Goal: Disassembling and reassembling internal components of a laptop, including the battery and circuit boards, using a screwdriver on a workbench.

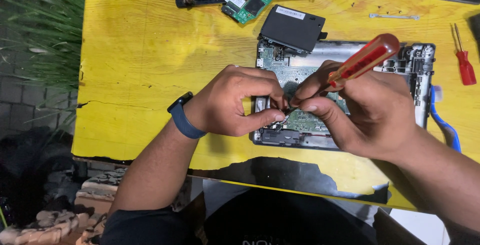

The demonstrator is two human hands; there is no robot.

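Note:
An opened laptop base (420, 60) with a green circuit board (310, 120) lies on the yellow table (145, 50). My right hand (375, 110) grips a screwdriver with a clear red handle (367, 57); its tip points down at the board near my left thumb. My left hand (235, 102), with a dark blue band on the wrist, pinches at the board beside the screwdriver's tip. What the fingers pinch is hidden. A black drive (292, 27) rests tilted on the base's upper left corner.
A second opened case with a loose green board (252, 2) and white ribbon cable lies at the table's far edge. A small red screwdriver (465, 65) and a blue toothbrush (445, 122) lie at right. A thin metal strip (395, 16) lies near. Grass borders the left.

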